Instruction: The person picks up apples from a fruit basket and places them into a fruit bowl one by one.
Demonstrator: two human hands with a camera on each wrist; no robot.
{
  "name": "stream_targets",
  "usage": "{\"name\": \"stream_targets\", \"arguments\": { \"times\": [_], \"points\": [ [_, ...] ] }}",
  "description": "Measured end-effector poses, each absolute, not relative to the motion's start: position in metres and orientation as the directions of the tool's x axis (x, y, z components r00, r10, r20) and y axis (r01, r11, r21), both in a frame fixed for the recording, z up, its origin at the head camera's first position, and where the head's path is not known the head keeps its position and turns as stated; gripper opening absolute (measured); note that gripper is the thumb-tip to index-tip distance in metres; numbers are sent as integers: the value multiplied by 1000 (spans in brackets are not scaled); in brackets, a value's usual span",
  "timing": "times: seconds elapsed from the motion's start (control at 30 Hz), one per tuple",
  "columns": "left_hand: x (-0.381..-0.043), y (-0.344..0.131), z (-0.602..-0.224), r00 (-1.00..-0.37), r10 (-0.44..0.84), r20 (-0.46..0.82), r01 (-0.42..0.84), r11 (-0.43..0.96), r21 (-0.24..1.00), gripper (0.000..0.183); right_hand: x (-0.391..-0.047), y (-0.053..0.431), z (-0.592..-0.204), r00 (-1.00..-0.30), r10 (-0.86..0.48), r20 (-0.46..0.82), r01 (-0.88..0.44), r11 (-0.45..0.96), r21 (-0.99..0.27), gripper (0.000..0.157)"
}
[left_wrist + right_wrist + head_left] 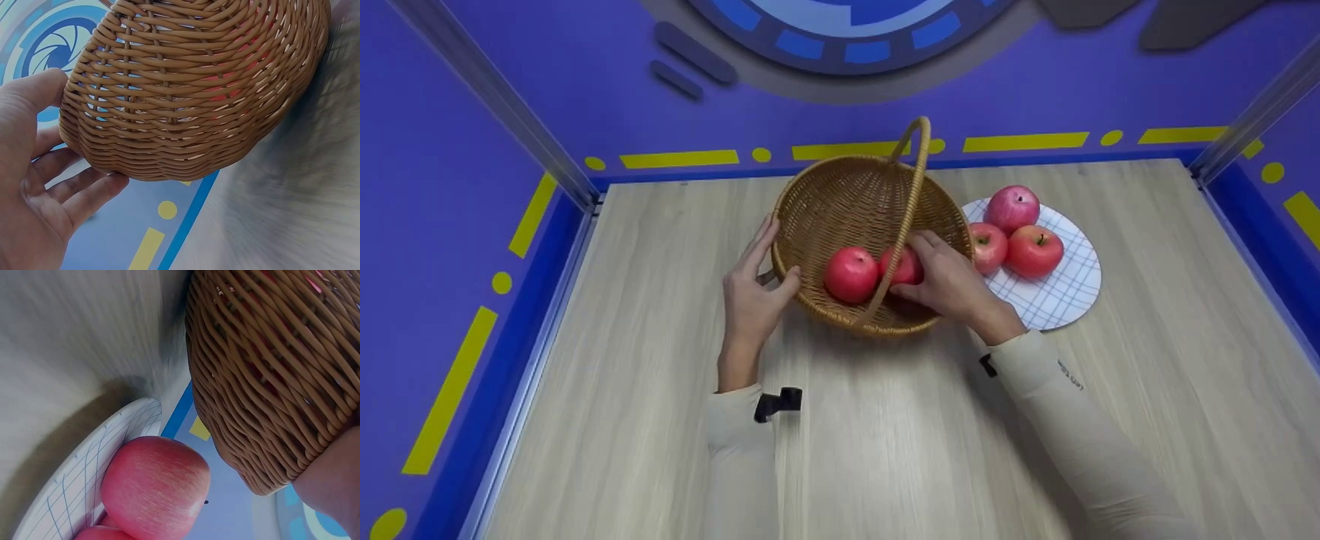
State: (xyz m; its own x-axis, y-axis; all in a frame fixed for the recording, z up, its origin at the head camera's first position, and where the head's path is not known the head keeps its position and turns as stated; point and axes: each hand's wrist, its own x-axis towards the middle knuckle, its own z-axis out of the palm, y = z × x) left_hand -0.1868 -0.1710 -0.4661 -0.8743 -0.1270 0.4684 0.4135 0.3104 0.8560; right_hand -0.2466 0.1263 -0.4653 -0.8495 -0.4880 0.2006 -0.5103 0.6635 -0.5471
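Note:
A brown wicker basket (840, 187) with an arched handle (919, 172) stands at the middle of the table, its mouth toward me. On its left side, my left hand (757, 289) holds the rim, thumb and fingers spread along the edge; the left wrist view shows the fingers (93, 197) against the woven wall. My right hand (949, 281) reaches over the right rim and grips a red apple (906, 264) inside, partly hidden by the handle and fingers. Beside it in the basket lies another red apple (851, 275).
Right of the basket, a white plate (1072, 300) with blue checked lines bears three apples (1035, 251), one partly behind the basket rim. In the right wrist view an apple (154, 489) sits near the plate's edge. Blue panels (622, 112) wall the table at the back and sides.

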Motion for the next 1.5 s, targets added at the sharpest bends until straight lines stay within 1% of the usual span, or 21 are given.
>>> {"name": "stream_targets", "arguments": {
  "times": [0.33, 0.47, 0.7, 0.83, 1.03, 1.3, 1.5],
  "points": [
    [-189, -177, -472, -877, -137, 461, 402, 317, 859, 66, -246, 125, -461, -842, -465, 273, -529, 613, -588, 78],
    [-190, -179, -475, -881, -143, 451, 387, 329, 861, 67, -245, 125, -459, -839, -460, 291, -536, 606, -588, 78],
    [-191, -180, -477, -898, -154, 413, 356, 298, 886, 67, -244, 126, -458, -810, -458, 366, -584, 568, -580, 79],
    [-191, -181, -478, -900, -155, 407, 350, 298, 888, 68, -244, 126, -458, -803, -451, 389, -594, 564, -574, 78],
    [-190, -184, -481, -911, -168, 375, 321, 280, 905, 68, -242, 127, -455, -803, -440, 402, -595, 554, -583, 79],
    [-190, -189, -487, -924, -179, 337, 289, 250, 924, 66, -238, 128, -447, -816, -433, 383, -577, 566, -589, 80],
    [-190, -188, -487, -929, -190, 316, 272, 224, 936, 67, -238, 128, -445, -802, -432, 413, -597, 548, -586, 79]
  ]
}}
